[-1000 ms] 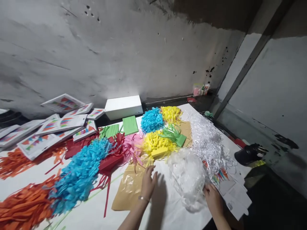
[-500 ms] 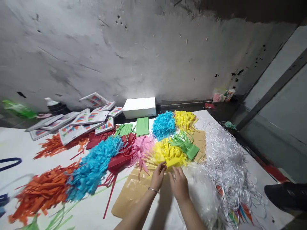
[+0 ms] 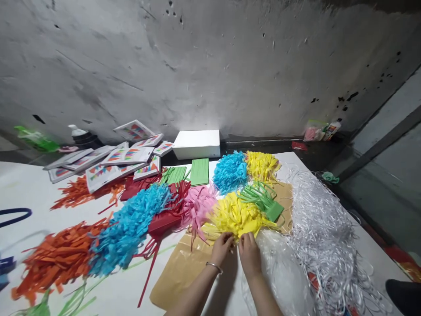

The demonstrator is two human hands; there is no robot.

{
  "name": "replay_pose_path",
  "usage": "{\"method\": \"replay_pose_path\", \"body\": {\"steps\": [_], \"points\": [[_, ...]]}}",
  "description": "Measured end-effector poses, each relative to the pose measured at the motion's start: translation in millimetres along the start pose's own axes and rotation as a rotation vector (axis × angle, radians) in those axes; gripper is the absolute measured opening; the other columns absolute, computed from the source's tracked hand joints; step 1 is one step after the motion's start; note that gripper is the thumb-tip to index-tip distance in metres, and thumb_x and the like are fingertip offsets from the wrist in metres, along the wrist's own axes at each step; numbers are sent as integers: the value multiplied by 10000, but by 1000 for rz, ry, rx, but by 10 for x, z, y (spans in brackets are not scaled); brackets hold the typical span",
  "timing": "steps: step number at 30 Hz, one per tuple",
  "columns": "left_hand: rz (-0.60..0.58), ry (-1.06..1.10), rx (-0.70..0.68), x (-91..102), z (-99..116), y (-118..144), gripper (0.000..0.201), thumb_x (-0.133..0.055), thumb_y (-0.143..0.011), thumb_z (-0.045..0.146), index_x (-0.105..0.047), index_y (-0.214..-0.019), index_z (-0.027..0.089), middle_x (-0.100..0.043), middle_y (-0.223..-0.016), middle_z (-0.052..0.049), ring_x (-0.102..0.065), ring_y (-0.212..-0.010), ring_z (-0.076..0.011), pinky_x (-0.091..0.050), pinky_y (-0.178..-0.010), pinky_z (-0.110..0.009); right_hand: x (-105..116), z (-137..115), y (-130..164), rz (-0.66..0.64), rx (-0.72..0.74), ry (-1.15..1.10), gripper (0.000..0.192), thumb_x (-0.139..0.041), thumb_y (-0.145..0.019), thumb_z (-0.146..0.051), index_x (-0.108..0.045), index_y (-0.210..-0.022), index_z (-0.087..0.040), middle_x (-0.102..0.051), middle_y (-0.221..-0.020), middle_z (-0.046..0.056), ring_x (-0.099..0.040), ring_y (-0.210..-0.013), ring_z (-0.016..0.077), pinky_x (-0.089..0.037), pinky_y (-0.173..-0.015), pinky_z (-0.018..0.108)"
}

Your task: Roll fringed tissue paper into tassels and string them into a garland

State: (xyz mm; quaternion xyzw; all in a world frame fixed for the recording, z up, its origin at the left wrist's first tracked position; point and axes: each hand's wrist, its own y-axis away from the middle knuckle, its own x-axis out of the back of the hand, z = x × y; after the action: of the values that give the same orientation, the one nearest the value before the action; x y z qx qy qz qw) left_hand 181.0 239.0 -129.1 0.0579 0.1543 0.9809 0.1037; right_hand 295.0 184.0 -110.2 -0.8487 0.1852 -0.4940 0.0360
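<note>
A heap of yellow paper tassels (image 3: 237, 213) lies in front of me on the table. At its near edge my left hand (image 3: 223, 249), with a bangle on the wrist, has its fingertips pinched on the yellow paper. Close beside it, my right hand (image 3: 250, 253) also has its fingers closed at that edge; the fingers partly hide the exact grip. A green paper tassel (image 3: 263, 201) lies against the yellow heap's right side. Pink tassels (image 3: 198, 205) touch its left side. Below my left hand is a brown paper sheet (image 3: 184, 267).
Left lie blue (image 3: 131, 232), orange (image 3: 62, 256) and red tassels (image 3: 164, 221). Behind are several printed packs (image 3: 126, 156), a white box (image 3: 196, 145) and green paper (image 3: 199, 172). White string (image 3: 320, 232) and clear plastic bags (image 3: 283, 267) lie right.
My right hand's fingers have closed in from a looser spread, and both hands have drawn closer together at the yellow paper. The view has shifted slightly.
</note>
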Motion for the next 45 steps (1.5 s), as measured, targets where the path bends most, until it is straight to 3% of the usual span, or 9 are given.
{"method": "replay_pose_path", "body": {"steps": [3,7,13,18,25,29,35,39,45], "points": [[-3,-9,-7,-68,21,-50,230,-600,-659,354,-638,-777,160,-656,-673,-13,-583,-568,-155,-454,-535,-257,-8,-19,-54,-15,-41,-88,138,-499,-847,-133,-591,-924,-201,-562,-930,69,-596,-779,200,-451,-658,274],[13,-25,-23,-41,41,-48,229,-607,-658,376,-633,-750,168,-647,-670,-18,-586,-600,-170,-447,-553,-263,-6,-10,-113,-17,-74,-181,209,-475,-821,-86,-581,-683,-202,-572,-822,51,-576,-677,168,-434,-637,260],[13,-9,-29,-79,51,2,286,-602,-668,440,-607,-747,165,-612,-644,-5,-560,-565,-153,-427,-536,-251,20,122,-123,71,-177,-372,251,-516,-864,-319,-546,-650,-192,-572,-721,35,-564,-680,170,-466,-653,277],[6,17,24,-169,51,-71,324,-604,-665,488,-552,-619,172,-511,-497,42,-462,-436,-107,-352,-454,-218,-16,179,-83,86,-232,-509,365,-419,-908,-474,-539,-734,-176,-558,-581,-17,-540,-492,130,-440,-476,223],[15,77,56,-194,82,-125,298,-589,-673,451,-488,-585,185,-458,-446,68,-419,-396,-85,-318,-430,-201,93,95,22,64,-113,-382,250,-370,-924,-290,-593,-986,-196,-595,-967,91,-609,-837,195,-481,-711,289],[24,105,38,-194,102,-94,282,-582,-671,431,-462,-579,193,-448,-447,75,-422,-405,-85,-338,-452,-207,172,-21,16,-51,21,-63,184,-432,-896,-204,-607,-950,-196,-549,-1019,95,-608,-868,197,-482,-738,286],[48,131,10,-166,136,-74,270,-600,-647,402,-467,-549,189,-464,-469,63,-428,-446,-89,-336,-482,-210,182,-93,-36,-83,24,160,137,-489,-875,-141,-606,-929,-188,-571,-975,91,-612,-840,211,-479,-721,304],[43,150,8,-140,151,-76,281,-614,-630,416,-469,-566,184,-453,-487,67,-419,-455,-86,-335,-487,-209,135,-68,-35,-20,30,108,84,-577,-828,-171,-614,-902,-188,-576,-943,79,-593,-822,219,-458,-725,318],[31,136,6,-123,142,-53,316,-638,-626,456,-503,-593,172,-437,-530,70,-413,-482,-85,-333,-479,-199,60,-8,-15,135,-39,-193,203,-468,-865,-121,-611,-743,-198,-553,-825,45,-563,-750,182,-426,-718,294]]}}
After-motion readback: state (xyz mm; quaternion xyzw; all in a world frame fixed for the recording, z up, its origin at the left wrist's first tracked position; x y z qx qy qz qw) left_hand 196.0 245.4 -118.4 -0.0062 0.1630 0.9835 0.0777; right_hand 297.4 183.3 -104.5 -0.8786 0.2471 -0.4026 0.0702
